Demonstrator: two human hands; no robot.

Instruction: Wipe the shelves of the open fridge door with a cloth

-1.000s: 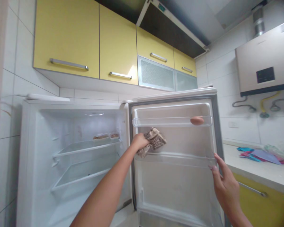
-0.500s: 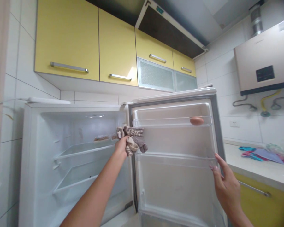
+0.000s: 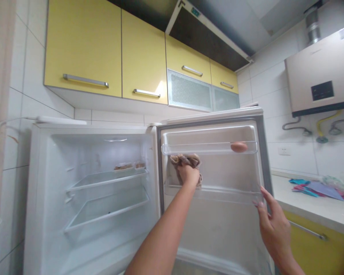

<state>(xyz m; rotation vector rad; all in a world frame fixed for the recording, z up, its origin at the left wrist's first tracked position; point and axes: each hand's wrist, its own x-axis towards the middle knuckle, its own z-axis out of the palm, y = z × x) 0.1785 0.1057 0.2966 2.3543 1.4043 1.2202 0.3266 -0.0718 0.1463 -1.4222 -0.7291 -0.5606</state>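
My left hand (image 3: 189, 175) is closed on a bunched brown-and-beige cloth (image 3: 186, 159). It has the cloth at the inner panel of the open refrigerator door (image 3: 229, 172), between the upper door rack (image 3: 200, 148) and the clear middle rack (image 3: 218, 195). Gripping the door's outer edge is my right hand (image 3: 275, 225), its thumb on the inner side by the middle rack's end. A brown egg (image 3: 239, 146) lies in the upper rack, near its right end.
Inside the refrigerator (image 3: 86, 152), small food containers (image 3: 124, 167) stand on the upper glass shelf (image 3: 106, 179). Yellow cabinets (image 3: 83, 46) hang above. Colourful cloths or bags (image 3: 318, 189) lie on the right counter (image 3: 309, 208), below a water heater (image 3: 321, 72).
My left hand has carried the cloth rightward, from beside the hinge to the door's inner panel, and the cloth is now more bunched. My right hand stays on the door edge.
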